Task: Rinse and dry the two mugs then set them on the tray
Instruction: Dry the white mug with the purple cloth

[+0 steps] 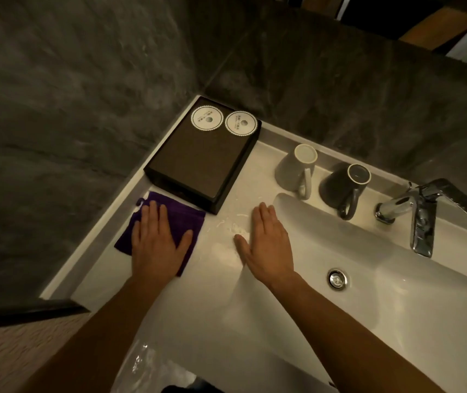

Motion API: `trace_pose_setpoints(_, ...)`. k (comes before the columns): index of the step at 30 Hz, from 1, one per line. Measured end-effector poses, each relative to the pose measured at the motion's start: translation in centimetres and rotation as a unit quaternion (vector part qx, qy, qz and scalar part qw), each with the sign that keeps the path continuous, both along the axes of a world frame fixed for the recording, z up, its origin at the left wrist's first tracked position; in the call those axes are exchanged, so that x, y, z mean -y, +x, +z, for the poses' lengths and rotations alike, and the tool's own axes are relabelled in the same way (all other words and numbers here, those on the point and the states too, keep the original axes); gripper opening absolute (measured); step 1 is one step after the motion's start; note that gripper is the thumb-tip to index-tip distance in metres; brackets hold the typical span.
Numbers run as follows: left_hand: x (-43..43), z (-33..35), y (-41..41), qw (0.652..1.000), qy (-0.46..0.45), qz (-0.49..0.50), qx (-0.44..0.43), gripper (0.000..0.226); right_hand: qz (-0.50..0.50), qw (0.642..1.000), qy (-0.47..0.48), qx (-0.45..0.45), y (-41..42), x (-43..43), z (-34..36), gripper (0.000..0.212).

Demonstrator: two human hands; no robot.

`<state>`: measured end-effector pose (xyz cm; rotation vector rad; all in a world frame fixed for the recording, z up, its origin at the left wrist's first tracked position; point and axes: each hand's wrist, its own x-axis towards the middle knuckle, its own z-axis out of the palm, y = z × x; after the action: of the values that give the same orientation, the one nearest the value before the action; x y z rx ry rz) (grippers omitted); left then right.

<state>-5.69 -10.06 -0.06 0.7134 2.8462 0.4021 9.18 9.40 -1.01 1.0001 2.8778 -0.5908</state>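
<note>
White mug (294,165) and dark mug (337,185) are standing upside down on the white bench (215,268) behind the sink (396,268), near the dark rectangular tray (198,165) carrying two scalloped paper coasters (207,118), print unreadable. Left hand (157,239) is resting flat on a purple cloth (186,215), right hand (266,245) flat on the bench, both grips wide, holding nothing.

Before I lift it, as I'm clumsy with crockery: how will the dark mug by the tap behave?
The dark mug looks like glazed ceramic: probably rigid, heavyish, and breakable against the basin. Upside down on its wide rim, it should resist tipping. Its handle faces you, likely the surest grip.
</note>
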Motion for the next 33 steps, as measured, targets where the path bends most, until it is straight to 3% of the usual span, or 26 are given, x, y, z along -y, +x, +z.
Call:
trace_pose_setpoints(6, 0.0, -1.3, -0.6, 0.995, -0.099, -0.029, -0.007, 0.101, 0.034, 0.998, 0.002, 0.045, -0.2, 0.6, -1.4, 0.093)
trace_pose_setpoints(11, -0.2, -1.1, -0.1, 0.994, -0.100, -0.033, -0.015, 0.088, 0.039, 0.998, 0.010, 0.056, -0.2, 0.6, -1.3, 0.093)
trace_pose_setpoints(19, -0.6, -0.5, 2.1, 1.000, 0.001, -0.010, -0.007, 0.050, 0.048, 0.996, -0.002, 0.079, -0.4, 0.3, -0.6, 0.092)
trace_pose_setpoints(23, -1.5, 1.5, 4.6, 0.981, 0.144, 0.073, 0.105, 0.040, 0.047, 0.996, -0.045, 0.055, 0.0, -0.4, 0.0, 0.082)
trace_pose_setpoints(25, -2.6, 3.3, 6.2, 0.938, 0.235, 0.133, 0.218, 0.040, 0.012, 0.994, -0.109, 0.003, 0.8, -0.7, 0.7, 0.075)
trace_pose_setpoints(27, -4.0, 5.1, 7.5, 0.871, 0.309, 0.173, 0.340, 0.046, -0.041, 0.978, -0.197, -0.057, 2.2, -0.9, 1.5, 0.067)
trace_pose_setpoints(29, -5.8, 6.2, 8.3, 0.770, 0.390, 0.209, 0.461, 0.048, -0.088, 0.960, -0.245, -0.105, 4.0, -1.3, 2.3, 0.057)
trace_pose_setpoints(31, -7.5, 6.6, 8.6, 0.664, 0.437, 0.242, 0.556, 0.047, -0.139, 0.953, -0.234, -0.136, 5.6, -2.0, 3.0, 0.049)
trace_pose_setpoints(33, -9.4, 6.7, 8.6, 0.594, 0.464, 0.269, 0.600, 0.048, -0.188, 0.946, -0.202, -0.169, 6.6, -3.3, 3.7, 0.042)
